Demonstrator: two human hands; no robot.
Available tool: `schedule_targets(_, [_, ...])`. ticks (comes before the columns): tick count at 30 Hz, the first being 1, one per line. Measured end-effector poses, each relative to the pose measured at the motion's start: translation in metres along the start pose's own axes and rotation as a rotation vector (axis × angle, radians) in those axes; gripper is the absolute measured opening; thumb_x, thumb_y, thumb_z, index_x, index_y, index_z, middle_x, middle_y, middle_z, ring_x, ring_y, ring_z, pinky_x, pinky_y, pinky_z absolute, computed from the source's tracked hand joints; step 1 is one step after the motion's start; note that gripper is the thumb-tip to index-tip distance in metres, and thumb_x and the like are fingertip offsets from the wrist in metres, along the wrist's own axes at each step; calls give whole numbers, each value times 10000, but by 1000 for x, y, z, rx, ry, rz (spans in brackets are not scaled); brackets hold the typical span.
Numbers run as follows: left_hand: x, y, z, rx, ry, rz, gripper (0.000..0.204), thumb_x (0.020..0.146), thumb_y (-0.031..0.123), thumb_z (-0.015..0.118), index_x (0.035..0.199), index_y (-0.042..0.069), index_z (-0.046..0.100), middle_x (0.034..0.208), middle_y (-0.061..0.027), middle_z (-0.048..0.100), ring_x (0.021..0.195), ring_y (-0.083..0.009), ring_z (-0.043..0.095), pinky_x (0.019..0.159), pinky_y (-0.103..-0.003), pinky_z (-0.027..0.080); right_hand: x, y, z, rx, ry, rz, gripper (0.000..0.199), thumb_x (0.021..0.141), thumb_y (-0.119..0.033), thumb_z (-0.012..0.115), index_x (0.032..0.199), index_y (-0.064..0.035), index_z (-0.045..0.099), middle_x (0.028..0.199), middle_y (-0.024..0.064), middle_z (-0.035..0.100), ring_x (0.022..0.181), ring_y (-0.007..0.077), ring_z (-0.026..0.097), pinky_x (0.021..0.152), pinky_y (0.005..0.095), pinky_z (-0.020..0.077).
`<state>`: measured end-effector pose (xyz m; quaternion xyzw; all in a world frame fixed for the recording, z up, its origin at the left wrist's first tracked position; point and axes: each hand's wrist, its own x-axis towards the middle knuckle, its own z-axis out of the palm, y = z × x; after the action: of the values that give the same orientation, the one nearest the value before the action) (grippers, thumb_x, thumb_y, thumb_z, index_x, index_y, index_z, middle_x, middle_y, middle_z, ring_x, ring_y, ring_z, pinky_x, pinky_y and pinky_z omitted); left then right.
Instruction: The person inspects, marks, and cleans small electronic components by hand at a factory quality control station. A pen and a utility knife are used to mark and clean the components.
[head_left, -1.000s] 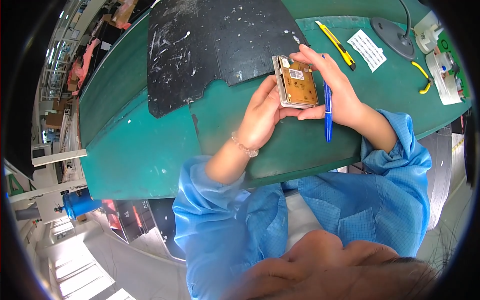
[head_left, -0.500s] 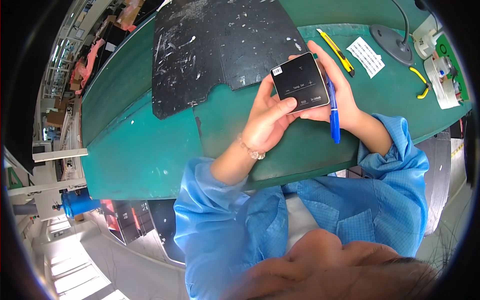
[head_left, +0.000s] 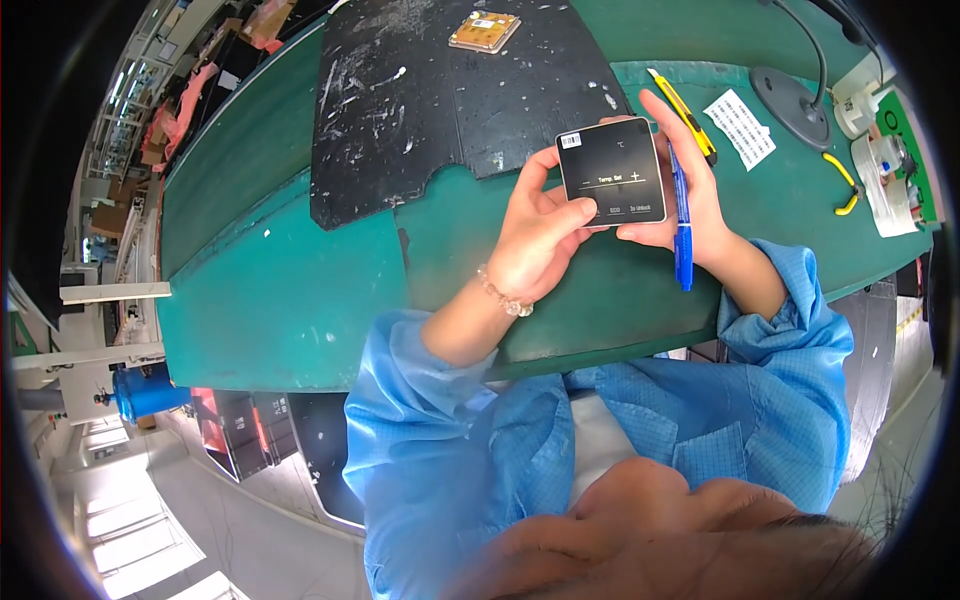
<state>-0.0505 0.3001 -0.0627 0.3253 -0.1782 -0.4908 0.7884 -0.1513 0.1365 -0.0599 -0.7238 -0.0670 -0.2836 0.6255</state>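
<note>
Two hands grip a square black touch panel (head_left: 611,171) face-up at upper centre for viewing: left hand (head_left: 540,235) beneath, right hand (head_left: 680,205) also pinching a blue pen (head_left: 683,235) above the green desk (head_left: 280,290).

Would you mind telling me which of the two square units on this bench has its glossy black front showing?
The square black panel held in both hands shows its dark front; the other unit lies far back on the black mat, tan side up.

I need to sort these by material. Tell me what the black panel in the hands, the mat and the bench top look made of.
Panel: likely glossy plastic or glass over a plastic body; smooth black face with pale markings and a light rim.
Mat: probably rubber or similar sheet; matte black, scuffed with white marks, cut edge.
Bench top: green, dull sheet covering, possibly rubber or vinyl; hard to tell.
</note>
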Motion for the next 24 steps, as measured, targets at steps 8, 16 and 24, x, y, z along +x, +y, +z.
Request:
schedule_targets(8, [0,-3,5,19,35,27,553,858,-39,598,1317,82,315,1212,-170,562,1116,-266,586,933,-429,511,-3,2,-2,-48,12,-13,1145,603,-208,913,1490,-36,209,1365,149,470,1173,228,530,1002,379,427])
schedule_targets(16, [6,-8,0,34,-104,-10,665,821,3,664,1369,85,297,1294,-120,503,1178,-251,547,965,-423,496,-3,5,2,-167,-17,-106,1104,586,-218,912,1481,-84,281,1352,108,501,1163,232,510,1004,388,401])
schedule_targets(24, [3,-10,9,-14,-63,-29,728,790,-10,690,1393,91,296,1315,-119,485,1194,-247,531,942,-414,513,-4,4,2,-256,-27,-136,1080,585,-215,903,1472,-78,303,1351,114,501,1186,244,507,989,387,412])
